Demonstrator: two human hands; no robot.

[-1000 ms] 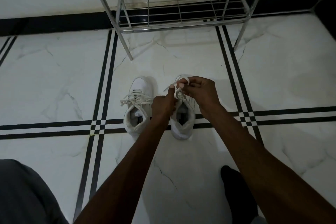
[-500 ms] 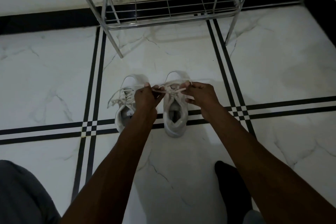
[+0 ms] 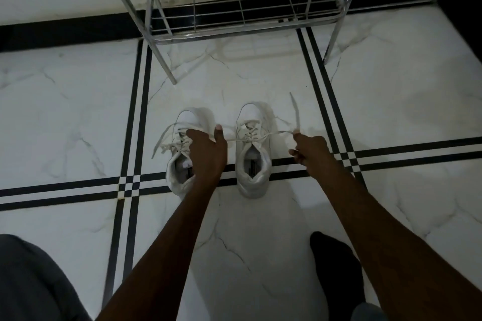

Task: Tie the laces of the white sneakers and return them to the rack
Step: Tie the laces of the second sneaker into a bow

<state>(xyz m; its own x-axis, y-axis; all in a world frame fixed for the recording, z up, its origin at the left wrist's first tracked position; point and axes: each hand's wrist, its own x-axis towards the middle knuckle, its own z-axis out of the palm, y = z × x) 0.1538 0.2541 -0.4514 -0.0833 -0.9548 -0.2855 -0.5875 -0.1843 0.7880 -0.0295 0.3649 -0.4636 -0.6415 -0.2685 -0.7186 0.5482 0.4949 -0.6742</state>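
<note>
Home entryway or hall corner: white marble-look floor with black inlay stripes, black skirting, chrome wire shoe rack against the wall, white sneakers beside it.

White marble floor, black inlay stripes, black skirting; light dim, perhaps artificial.

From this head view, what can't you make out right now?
- Left sneaker laces: partly hidden by the left hand.
- Right sneaker knot: too small to judge.
- Lace end in right hand: covered by curled fingers.
- Rack upper shelves: cut off by the top edge.
</note>
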